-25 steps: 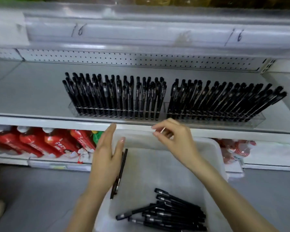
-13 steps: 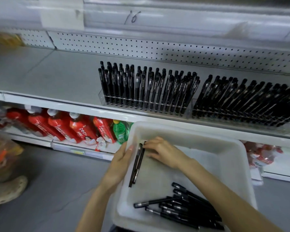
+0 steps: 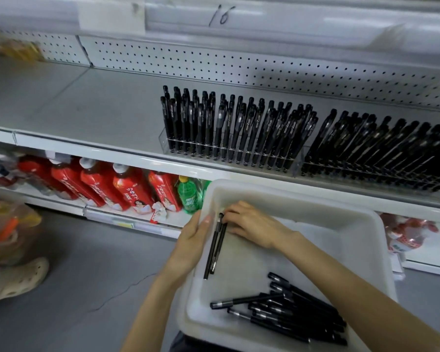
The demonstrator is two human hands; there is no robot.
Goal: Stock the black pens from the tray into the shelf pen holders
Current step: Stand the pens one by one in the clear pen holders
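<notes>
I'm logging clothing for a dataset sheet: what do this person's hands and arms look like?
The left hand and right hand are bare: no gloves, rings or watch show. Both forearms are uncovered as far as the frame reaches, with no sleeves, bands or markings in view.

Tray [image 3: 290,198]: matt, milky white plastic, under your fingers [image 3: 235,215].
Pens [image 3: 215,247]: glossy black plastic, at your fingertips.
Pen holders [image 3: 164,142]: clear, shiny plastic, beyond your fingers.
Shelf [image 3: 87,105]: smooth grey painted metal.
</notes>
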